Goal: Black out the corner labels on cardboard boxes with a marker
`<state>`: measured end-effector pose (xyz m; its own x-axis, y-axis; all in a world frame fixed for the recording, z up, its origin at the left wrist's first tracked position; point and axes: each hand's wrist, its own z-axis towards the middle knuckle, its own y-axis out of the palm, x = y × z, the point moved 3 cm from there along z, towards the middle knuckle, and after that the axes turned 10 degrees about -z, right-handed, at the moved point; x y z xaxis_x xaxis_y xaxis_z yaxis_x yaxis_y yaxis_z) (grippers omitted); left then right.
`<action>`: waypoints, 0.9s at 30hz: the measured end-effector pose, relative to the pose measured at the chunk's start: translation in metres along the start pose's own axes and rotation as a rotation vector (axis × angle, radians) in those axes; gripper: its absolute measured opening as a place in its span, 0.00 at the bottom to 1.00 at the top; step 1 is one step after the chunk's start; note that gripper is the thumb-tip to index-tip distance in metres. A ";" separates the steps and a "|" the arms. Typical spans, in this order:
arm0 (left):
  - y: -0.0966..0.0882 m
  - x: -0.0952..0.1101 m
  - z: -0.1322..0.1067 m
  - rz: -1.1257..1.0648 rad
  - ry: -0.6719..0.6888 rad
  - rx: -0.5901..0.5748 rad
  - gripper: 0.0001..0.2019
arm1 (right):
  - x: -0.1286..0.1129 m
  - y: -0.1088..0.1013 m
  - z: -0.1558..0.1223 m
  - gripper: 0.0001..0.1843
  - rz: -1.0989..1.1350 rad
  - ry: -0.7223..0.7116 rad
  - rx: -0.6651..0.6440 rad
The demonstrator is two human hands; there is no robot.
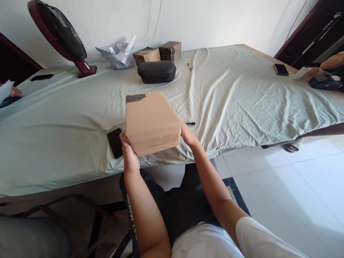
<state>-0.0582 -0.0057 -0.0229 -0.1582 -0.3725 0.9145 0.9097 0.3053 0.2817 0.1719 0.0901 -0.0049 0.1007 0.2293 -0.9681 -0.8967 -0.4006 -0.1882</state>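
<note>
A plain brown cardboard box with a dark patterned patch at its far left corner is held between my two hands, tilted near the table's front edge. My left hand grips its near left side, thumb up along the edge. On the right side, my right hand presses against the box, and most of its fingers are hidden behind it. A dark phone lies on the cloth just left of my left hand. Beyond my right hand, a black pen shows partly.
Behind the box sit a black zip case, two patterned boxes and a clear plastic bag. A red fan stands at the back left. Another phone lies far right, near another person's hand. A wrinkled pale cloth covers the table.
</note>
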 end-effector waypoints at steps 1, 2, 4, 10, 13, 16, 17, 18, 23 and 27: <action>0.000 0.006 -0.002 -0.014 -0.010 0.045 0.43 | -0.011 -0.003 -0.007 0.45 -0.012 -0.001 0.025; 0.000 0.013 -0.004 -0.028 -0.020 0.086 0.41 | -0.022 -0.006 -0.014 0.43 -0.019 0.004 0.046; 0.003 0.024 -0.007 -0.028 -0.049 0.110 0.40 | -0.040 -0.009 -0.026 0.40 -0.039 0.043 0.078; 0.020 0.045 -0.020 -0.043 -0.041 0.106 0.40 | -0.067 -0.011 -0.052 0.40 -0.068 0.057 0.185; 0.024 0.055 -0.026 -0.096 -0.084 0.066 0.38 | -0.066 -0.015 -0.057 0.38 -0.050 0.067 0.239; 0.025 0.061 -0.029 -0.273 -0.276 -0.050 0.38 | -0.071 -0.019 -0.061 0.33 -0.011 -0.035 0.357; 0.025 0.060 -0.029 -0.344 -0.369 -0.086 0.39 | -0.075 -0.019 -0.063 0.33 -0.006 -0.110 0.380; 0.024 0.056 -0.029 -0.410 -0.463 -0.110 0.39 | -0.081 -0.017 -0.065 0.35 -0.009 -0.191 0.385; 0.020 0.021 -0.023 -0.636 -0.760 -0.068 0.32 | -0.107 0.000 -0.076 0.31 -0.114 -0.397 0.328; 0.022 0.003 -0.021 -0.662 -0.702 -0.122 0.29 | -0.111 0.001 -0.076 0.22 -0.148 -0.370 0.373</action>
<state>-0.0312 -0.0183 -0.0202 -0.8091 0.1835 0.5583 0.5816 0.1147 0.8053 0.1925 -0.0034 0.0897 0.1398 0.5836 -0.7999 -0.9832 -0.0136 -0.1818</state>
